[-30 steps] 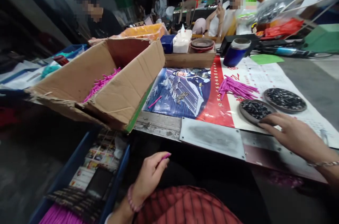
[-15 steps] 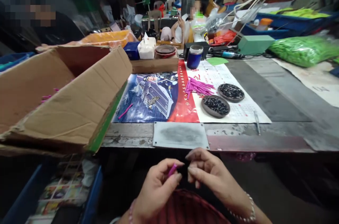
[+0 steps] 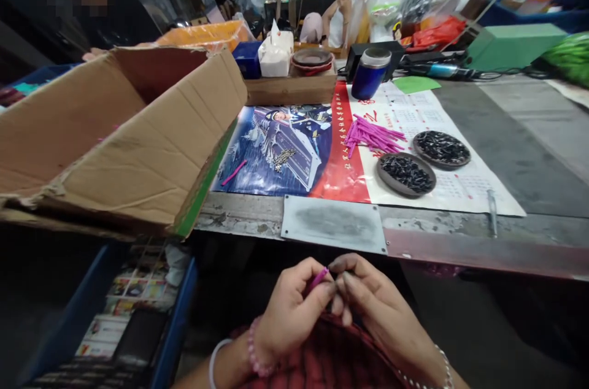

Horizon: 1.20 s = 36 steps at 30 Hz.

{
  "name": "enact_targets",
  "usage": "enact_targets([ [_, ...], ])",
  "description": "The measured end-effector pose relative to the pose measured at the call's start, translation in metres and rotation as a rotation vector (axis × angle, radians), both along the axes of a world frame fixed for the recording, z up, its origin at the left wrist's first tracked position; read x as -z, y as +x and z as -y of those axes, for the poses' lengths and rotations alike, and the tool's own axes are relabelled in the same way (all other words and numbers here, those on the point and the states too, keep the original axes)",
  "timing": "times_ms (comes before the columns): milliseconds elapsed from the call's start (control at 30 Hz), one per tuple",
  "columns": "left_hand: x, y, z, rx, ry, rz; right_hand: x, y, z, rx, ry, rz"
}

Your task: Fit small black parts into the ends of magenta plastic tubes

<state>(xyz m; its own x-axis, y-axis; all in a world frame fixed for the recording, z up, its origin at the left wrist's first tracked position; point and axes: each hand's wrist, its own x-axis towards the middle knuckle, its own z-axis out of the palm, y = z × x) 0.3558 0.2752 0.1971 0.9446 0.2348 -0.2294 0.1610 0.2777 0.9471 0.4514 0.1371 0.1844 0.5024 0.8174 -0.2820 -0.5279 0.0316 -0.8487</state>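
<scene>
Between thumb and fingers, my left hand [image 3: 299, 306] grips a short magenta stick [image 3: 318, 279], its end poking out towards the right. My right hand [image 3: 375, 297] is pinched close beside that end; whatever lies between its fingertips is too small or hidden to name. Both hands are above my lap, in front of the table edge. On the table, a pile of magenta sticks [image 3: 375, 135] lies on a printed poster [image 3: 334, 177]. Two shallow dishes, the near dish [image 3: 407, 175] and the far dish [image 3: 442, 148], hold small black pieces.
An open cardboard box [image 3: 151, 162] stands at the left, above a blue bin [image 3: 186, 291]. A grey metal plate [image 3: 334, 223] lies at the table's front edge. Behind are a blue jar [image 3: 370, 74], a tissue pack [image 3: 276, 53] and a green box [image 3: 518, 45]. People are in the background.
My hands have come together, the right fingertips now close to the end of the magenta stick. The camera view has tilted down and turned slightly left.
</scene>
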Motion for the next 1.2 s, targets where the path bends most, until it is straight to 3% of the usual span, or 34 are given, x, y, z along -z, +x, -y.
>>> enact_targets([
  [167, 0.010, -0.001, -0.003, -0.118, -0.149, -0.145, -0.005, 0.002, 0.003, 0.121, -0.119, 0.680],
  [300, 0.014, 0.001, -0.002, -0.150, -0.286, -0.198, -0.006, 0.000, -0.001, 0.172, -0.117, 1.112],
  [700, 0.013, -0.001, -0.006, -0.065, -0.603, -0.257, 0.005, 0.002, 0.001, 0.188, -0.068, 1.661],
  [800, 0.014, -0.003, -0.003, -0.030, -0.631, -0.251, 0.003, 0.003, 0.005, 0.174, -0.071, 1.605],
  [900, 0.011, -0.006, 0.000, 0.002, -0.425, -0.190, -0.007, 0.005, 0.008, 0.174, -0.155, 1.333],
  [1067, 0.002, -0.016, -0.004, 0.069, 0.449, -0.016, -0.022, 0.008, 0.008, 0.121, -0.196, 0.933],
  [1200, -0.002, -0.021, -0.006, 0.055, 0.869, 0.137, -0.025, 0.009, 0.005, 0.047, -0.183, 0.798],
])
